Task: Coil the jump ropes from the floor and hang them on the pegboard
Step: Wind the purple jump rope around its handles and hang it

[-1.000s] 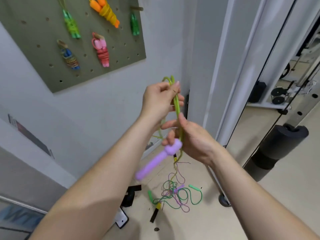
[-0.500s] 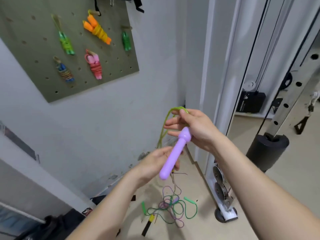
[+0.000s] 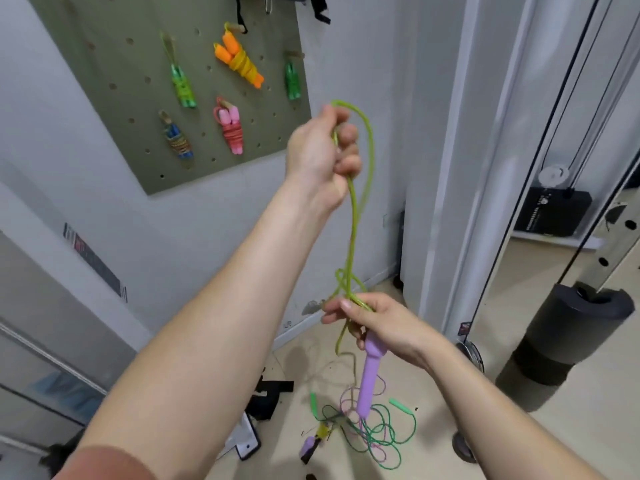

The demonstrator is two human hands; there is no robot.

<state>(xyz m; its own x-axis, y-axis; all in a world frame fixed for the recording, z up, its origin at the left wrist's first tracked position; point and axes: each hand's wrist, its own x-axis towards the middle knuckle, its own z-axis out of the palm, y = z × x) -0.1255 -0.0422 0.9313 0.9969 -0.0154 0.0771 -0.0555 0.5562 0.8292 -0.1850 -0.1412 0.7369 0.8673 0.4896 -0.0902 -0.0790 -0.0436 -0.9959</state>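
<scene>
A person's two bare arms reach forward, seen from above. The left hand is raised high, its fingers curled round the top of a loop of thin yellow-green plastic jump rope cord. The cord arcs over that hand and falls in two strands to the right hand, which is held lower and well apart from the left. The right hand grips the gathered strands, and a long lilac plastic handle hangs straight down from under its palm. A loose end of the cord dangles below the right hand's fingers.

On the white wall behind the left hand is a flat olive-green pegboard. Five coiled jump ropes hang on it:
- an orange bundle
- a light green bundle
- a dark green bundle
- a pink bundle
- a blue bundle

Below the hands, on the pale beige floor, lies a tangle of thin green and pink jump ropes with small green handles. Dark objects, too blurred to make out, lie just to the left of it. To the right stands a black padded cylinder against a metal gym frame.
</scene>
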